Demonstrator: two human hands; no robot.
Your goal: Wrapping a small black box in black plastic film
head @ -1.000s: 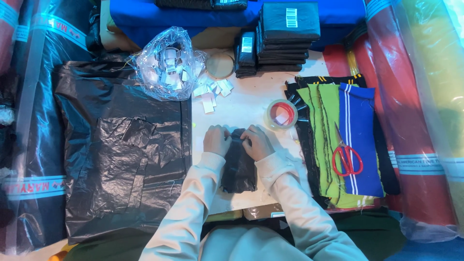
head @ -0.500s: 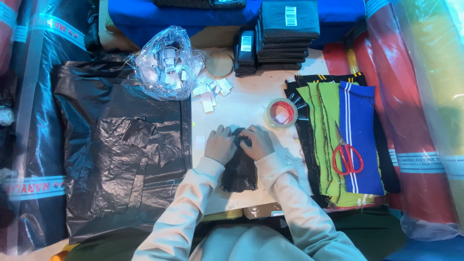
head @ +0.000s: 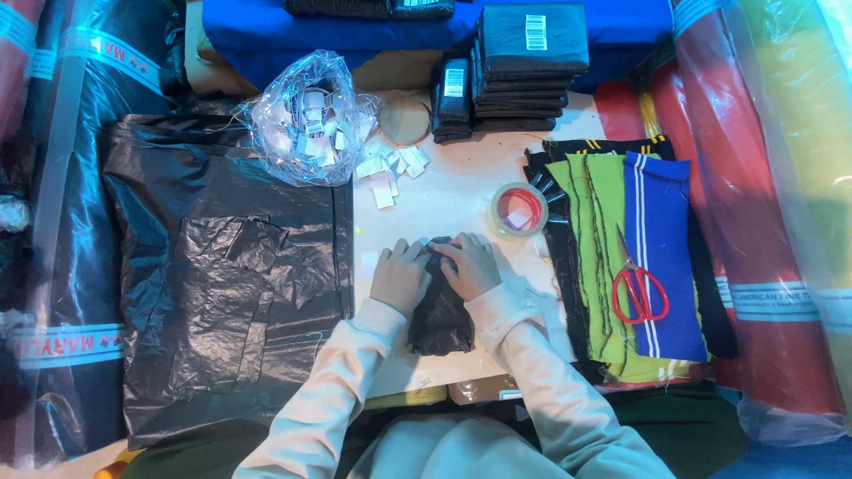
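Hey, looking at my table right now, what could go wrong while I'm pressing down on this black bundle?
The tape roll sits close beside your right hand; an outward sweep might knock it. The black bundle reaches near the table's front edge and may slide off. Loose white tags lie beyond your left hand and might scatter.

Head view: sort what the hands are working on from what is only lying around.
In hand:
- left hand and right hand, both pressing on the black bundle

Lying about:
- tape roll
- red scissors on the cloth strips
- clear bag of tags
- loose white tags
- black plastic sheet
- stack of black packets
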